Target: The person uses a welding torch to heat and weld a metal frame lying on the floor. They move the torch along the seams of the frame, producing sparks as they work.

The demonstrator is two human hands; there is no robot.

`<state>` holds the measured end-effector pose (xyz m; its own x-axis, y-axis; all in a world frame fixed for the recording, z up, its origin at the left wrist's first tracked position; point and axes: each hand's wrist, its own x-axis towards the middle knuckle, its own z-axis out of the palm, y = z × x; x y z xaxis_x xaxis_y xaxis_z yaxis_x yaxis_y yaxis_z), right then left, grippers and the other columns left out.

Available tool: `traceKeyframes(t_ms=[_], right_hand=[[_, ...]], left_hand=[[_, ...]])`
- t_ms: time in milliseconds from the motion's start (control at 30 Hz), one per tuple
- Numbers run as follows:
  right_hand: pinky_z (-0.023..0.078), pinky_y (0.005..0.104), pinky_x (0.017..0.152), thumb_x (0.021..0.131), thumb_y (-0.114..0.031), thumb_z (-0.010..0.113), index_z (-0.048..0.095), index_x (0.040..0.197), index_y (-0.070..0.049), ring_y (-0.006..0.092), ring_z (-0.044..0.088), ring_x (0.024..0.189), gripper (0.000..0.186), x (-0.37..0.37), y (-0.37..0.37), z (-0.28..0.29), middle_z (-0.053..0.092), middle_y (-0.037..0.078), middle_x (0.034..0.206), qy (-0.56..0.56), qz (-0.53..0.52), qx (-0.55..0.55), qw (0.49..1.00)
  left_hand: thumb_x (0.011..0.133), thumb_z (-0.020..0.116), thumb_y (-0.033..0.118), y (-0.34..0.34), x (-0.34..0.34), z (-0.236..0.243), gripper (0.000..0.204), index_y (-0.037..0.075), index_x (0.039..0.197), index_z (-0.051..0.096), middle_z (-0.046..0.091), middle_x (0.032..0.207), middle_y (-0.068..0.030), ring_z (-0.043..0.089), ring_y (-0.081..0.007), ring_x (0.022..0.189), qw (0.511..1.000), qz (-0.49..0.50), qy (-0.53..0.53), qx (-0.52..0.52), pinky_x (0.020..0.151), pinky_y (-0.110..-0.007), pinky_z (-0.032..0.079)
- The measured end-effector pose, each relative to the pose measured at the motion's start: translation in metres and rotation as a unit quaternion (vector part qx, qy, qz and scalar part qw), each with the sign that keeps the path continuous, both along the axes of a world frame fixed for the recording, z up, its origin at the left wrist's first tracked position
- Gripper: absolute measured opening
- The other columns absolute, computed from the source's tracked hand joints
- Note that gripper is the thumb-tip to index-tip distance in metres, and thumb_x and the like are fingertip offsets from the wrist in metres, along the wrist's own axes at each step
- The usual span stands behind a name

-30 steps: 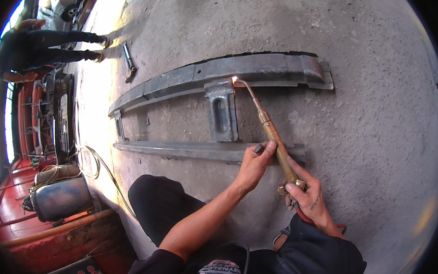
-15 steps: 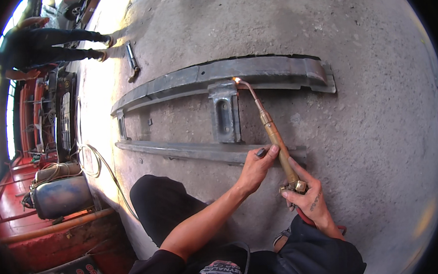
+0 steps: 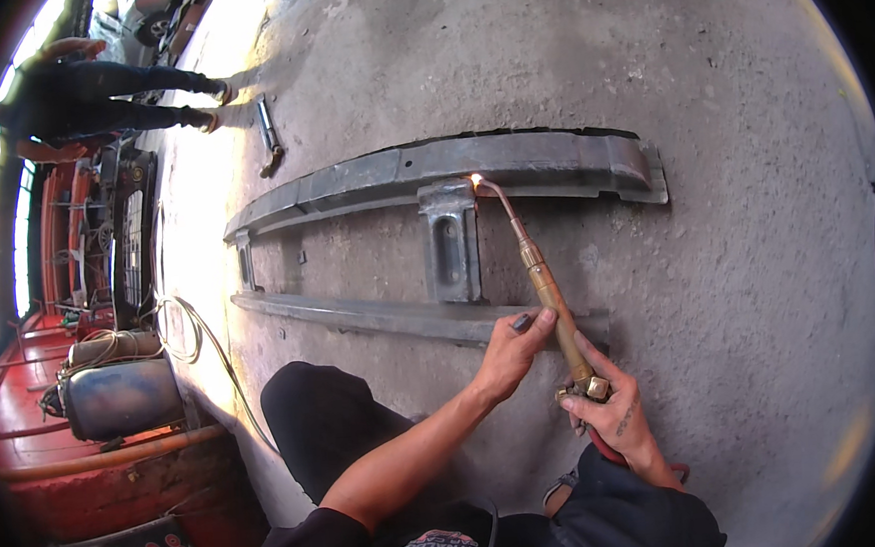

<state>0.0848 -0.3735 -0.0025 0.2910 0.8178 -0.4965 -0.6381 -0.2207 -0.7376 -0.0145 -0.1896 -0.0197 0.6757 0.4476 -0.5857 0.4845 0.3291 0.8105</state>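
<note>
A brass gas torch (image 3: 547, 292) slants up from my hands, its bent copper tip lit by a small bright flame (image 3: 477, 180). That flame meets the seam where a grooved bracket (image 3: 449, 248) joins a long, curved grey metal beam (image 3: 372, 180). My left hand (image 3: 511, 357) is closed, thumb against the torch's barrel, with a small dark piece (image 3: 523, 322) sticking out between its fingers. Lower down, my right hand (image 3: 614, 411) grips the torch by its valve end, forefinger stretched along the handle. A red hose (image 3: 607, 450) runs from there beneath my right wrist.
A straight lower rail (image 3: 370, 315) lies between the beam and my knees. Further left stand a tank (image 3: 124, 395), a coiled hose (image 3: 195, 328) and red framework. A person (image 3: 96, 99) stands at the far left, near a metal tube-shaped part (image 3: 269, 135) on the concrete floor.
The beam, bracket and torch tip appear slightly lower in the picture. Both hands keep their hold on the torch, and the flame stays at the bracket's joint.
</note>
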Motion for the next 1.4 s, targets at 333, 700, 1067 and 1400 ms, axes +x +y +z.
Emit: traceKeyframes(t_ms=[333,700,1067,1400], right_hand=[[0.055,0.0255,0.056,0.087,0.006,0.070,0.044,0.162,-0.017,0.0097,0.064,0.068,0.082,-0.0005,0.0007,0.0003,0.068,0.005,0.095,-0.003,0.004,0.000,1.000],[0.054,0.0272,0.054,0.086,0.007,0.068,0.039,0.162,-0.007,0.0133,0.066,0.067,0.083,0.0001,0.0024,0.0025,0.067,0.009,0.097,0.003,-0.001,-0.010,1.000],[0.054,0.0265,0.055,0.098,-0.011,0.062,0.041,0.162,-0.007,0.0107,0.062,0.064,0.067,0.0021,0.0000,0.0005,0.066,0.005,0.087,-0.005,-0.004,0.012,1.000],[0.054,0.0265,0.055,0.096,-0.007,0.060,0.043,0.162,-0.012,0.0100,0.062,0.065,0.068,0.0033,0.0012,0.0044,0.065,0.004,0.086,-0.005,0.003,-0.010,1.000]], left_hand=[[0.107,0.063,0.046,-0.0010,-0.0006,-0.0046,0.049,-0.002,0.108,0.073,0.054,0.083,0.0054,0.042,-0.0059,0.080,0.998,0.049,-0.010,-0.024,0.071,-0.027,0.039],[0.110,0.056,0.045,0.0008,-0.0010,-0.0037,0.053,-0.004,0.121,0.071,0.070,0.105,-0.0065,0.061,-0.0159,0.101,1.000,0.014,-0.004,-0.025,0.092,-0.035,0.047],[0.110,0.053,0.047,0.0030,-0.0022,-0.0062,0.057,-0.005,0.126,0.069,0.074,0.114,-0.0127,0.068,-0.0220,0.111,0.999,-0.004,0.001,-0.034,0.102,-0.039,0.050],[0.110,0.054,0.047,0.0023,-0.0033,-0.0091,0.057,-0.005,0.126,0.069,0.074,0.114,-0.0131,0.068,-0.0223,0.112,0.999,0.002,-0.005,-0.041,0.103,-0.040,0.049]])
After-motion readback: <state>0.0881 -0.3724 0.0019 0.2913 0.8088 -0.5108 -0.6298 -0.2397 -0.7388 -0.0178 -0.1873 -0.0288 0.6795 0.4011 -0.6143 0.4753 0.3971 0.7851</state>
